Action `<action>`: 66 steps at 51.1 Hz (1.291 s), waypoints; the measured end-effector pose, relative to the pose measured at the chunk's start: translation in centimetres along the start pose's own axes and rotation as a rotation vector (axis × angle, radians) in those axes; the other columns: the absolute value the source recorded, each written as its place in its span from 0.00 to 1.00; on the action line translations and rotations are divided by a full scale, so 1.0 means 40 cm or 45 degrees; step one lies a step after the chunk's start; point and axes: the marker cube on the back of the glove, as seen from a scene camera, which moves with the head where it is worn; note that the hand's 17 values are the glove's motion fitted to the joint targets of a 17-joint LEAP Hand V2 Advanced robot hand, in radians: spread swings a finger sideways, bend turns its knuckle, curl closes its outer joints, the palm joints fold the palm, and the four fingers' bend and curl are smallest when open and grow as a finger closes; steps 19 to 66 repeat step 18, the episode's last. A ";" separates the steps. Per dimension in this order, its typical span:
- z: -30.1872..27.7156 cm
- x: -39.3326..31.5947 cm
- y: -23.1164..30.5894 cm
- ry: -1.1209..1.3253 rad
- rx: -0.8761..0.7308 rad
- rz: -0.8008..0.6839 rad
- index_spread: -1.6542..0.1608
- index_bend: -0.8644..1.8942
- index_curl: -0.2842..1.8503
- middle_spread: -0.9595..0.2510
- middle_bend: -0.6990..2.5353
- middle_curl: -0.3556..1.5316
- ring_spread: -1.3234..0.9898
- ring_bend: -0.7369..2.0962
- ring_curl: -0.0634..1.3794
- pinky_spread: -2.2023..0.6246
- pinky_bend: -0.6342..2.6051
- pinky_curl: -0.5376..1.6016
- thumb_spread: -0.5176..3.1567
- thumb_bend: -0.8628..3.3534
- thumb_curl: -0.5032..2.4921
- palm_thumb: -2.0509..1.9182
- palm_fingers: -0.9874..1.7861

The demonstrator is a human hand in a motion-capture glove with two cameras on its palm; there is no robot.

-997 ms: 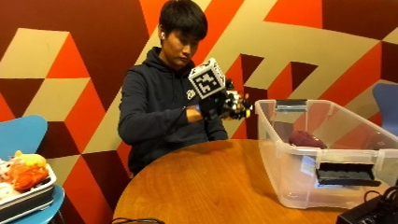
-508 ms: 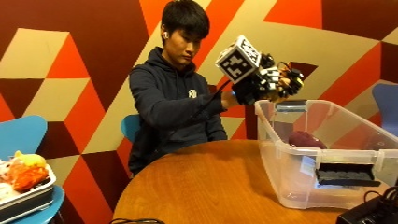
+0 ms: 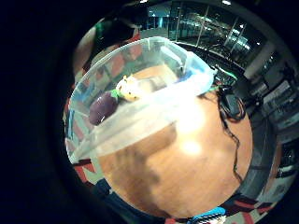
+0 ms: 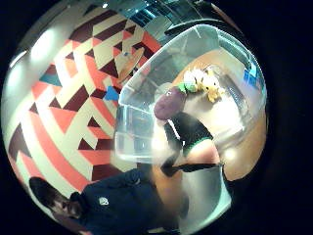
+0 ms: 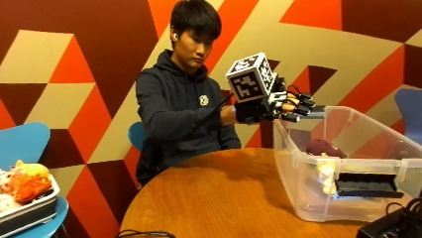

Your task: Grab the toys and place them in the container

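The gloved right hand [image 5: 280,105] is held above the near corner of the clear plastic container [image 5: 369,198], which stands on the round wooden desk [image 5: 217,198]. Its fingers look extended toward the bin and nothing is seen held in them, so the grip is judged open. Inside the container a purple eggplant toy [image 5: 321,147] and a yellow plush toy [image 3: 128,88] are seen lying on the floor of the bin, touching or just beside each other; a dark object shows in the thumb-side palm view between palm and bin, but what it is cannot be told.

More toys [image 5: 23,181] are heaped in a tray [image 5: 29,210] on a blue chair, well apart from the bin, on the far side of the desk. The step in hand is judged to be the release over the bin — best done with the hand kept inside the line of the rim, so that anything dropped clears the wall.

The rim stands high, and it should be cleared before the hand is drawn sideways. Open desk lies between bin and tray — only a cable [image 5: 141,233] and a black device [image 5: 395,225] at the desk's front edge are to be avoided.
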 end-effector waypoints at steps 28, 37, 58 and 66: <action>-0.035 0.020 0.195 0.058 -0.138 -0.084 0.78 0.39 0.28 0.79 0.27 0.40 0.55 0.37 0.19 0.78 0.40 0.39 0.51 0.20 0.29 0.60 0.35; -0.035 0.020 0.195 0.058 -0.138 -0.084 0.78 0.39 0.28 0.79 0.27 0.40 0.55 0.37 0.19 0.78 0.40 0.39 0.51 0.20 0.29 0.60 0.35; -0.035 0.020 0.195 0.058 -0.138 -0.084 0.78 0.39 0.28 0.79 0.27 0.40 0.55 0.37 0.19 0.78 0.40 0.39 0.51 0.20 0.29 0.60 0.35; -0.035 0.020 0.195 0.058 -0.138 -0.084 0.78 0.39 0.28 0.79 0.27 0.40 0.55 0.37 0.19 0.78 0.40 0.39 0.51 0.20 0.29 0.60 0.35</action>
